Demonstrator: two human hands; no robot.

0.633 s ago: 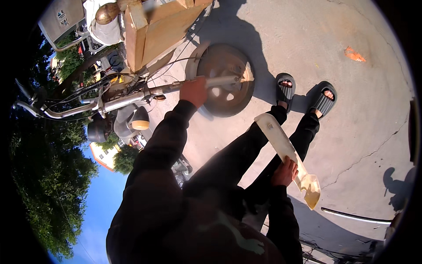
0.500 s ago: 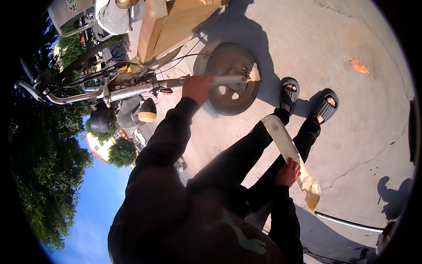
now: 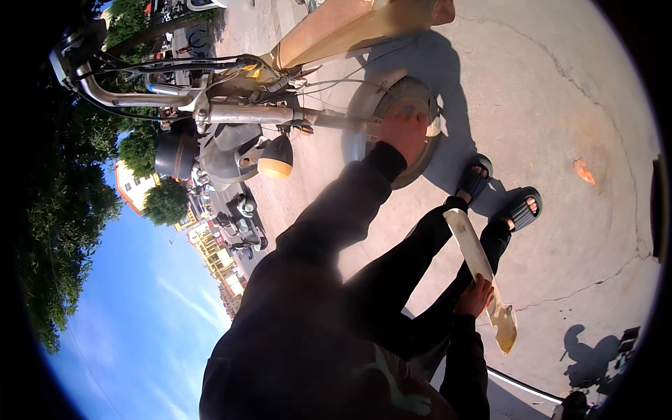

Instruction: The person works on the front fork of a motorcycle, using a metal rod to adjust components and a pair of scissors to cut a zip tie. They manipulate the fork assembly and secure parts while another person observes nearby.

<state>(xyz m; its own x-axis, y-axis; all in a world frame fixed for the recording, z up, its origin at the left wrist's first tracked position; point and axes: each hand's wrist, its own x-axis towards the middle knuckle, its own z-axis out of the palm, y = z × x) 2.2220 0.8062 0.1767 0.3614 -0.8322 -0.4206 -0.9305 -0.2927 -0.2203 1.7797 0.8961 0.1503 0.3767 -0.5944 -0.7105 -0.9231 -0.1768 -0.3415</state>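
My left hand [image 3: 406,133] is closed around the lower end of a metal front fork [image 3: 336,120], close to the hub of a dusty wheel [image 3: 420,164]. Its fingertips are hidden behind the hand. My right hand [image 3: 474,296] grips a long, cream-coloured plastic guard [image 3: 470,245] near its jagged, yellowed end. The guard hangs in front of my dark trouser legs, with its rounded end near my sandals. The fork belongs to a vehicle with metal handlebars [image 3: 133,96], loose cables and an orange-and-black lamp [image 3: 275,161].
A tan box-like body panel [image 3: 336,31] stands behind the wheel. Black sandals [image 3: 525,208] are on my feet on cracked concrete [image 3: 532,126], with an orange scrap [image 3: 582,171] farther off. Parked motorbikes [image 3: 243,220], trees and buildings are in the background.
My left hand has slid down the fork toward the wheel hub. The right hand still holds the guard. The whole view has shifted, bringing parked motorbikes into sight.
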